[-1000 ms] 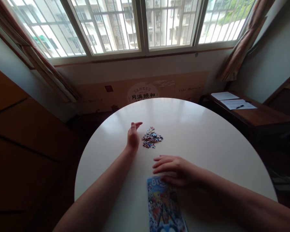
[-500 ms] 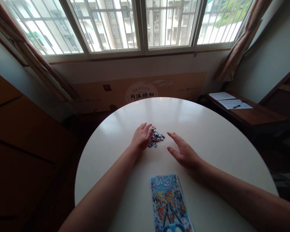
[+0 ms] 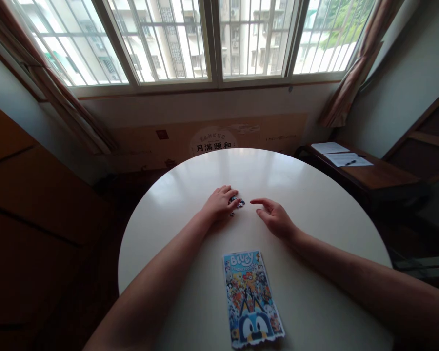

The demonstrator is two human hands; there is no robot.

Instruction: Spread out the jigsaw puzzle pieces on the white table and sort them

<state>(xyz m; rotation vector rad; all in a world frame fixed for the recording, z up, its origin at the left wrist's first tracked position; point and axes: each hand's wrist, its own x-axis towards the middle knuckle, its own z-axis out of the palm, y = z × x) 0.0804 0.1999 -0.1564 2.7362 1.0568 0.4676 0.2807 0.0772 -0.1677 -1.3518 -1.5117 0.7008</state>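
A small pile of jigsaw puzzle pieces (image 3: 241, 203) lies on the white round table (image 3: 307, 195). My left hand (image 3: 222, 201) rests over the pile's left side with its fingers stretched out, hiding many of the pieces. To the right of the pile, a short gap away, is my right hand (image 3: 274, 214). Its index finger points toward the pieces, the thumb stands apart below it, and the other fingers are curled; nothing shows in it. Nearer to me lies a blue "Bluey" picture sheet (image 3: 252, 297) with a ragged bottom edge.
A brown side table (image 3: 388, 178) at the right bears papers (image 3: 347, 159) and a pen. Behind the round table a printed cardboard panel (image 3: 278, 131) leans below a barred window. A dark wooden cabinet (image 3: 40, 234) stands at the left.
My left hand has moved right and over the pile, covering more pieces. My right hand's fingers have curled, leaving the index out. The view has tilted, showing the whole picture sheet.
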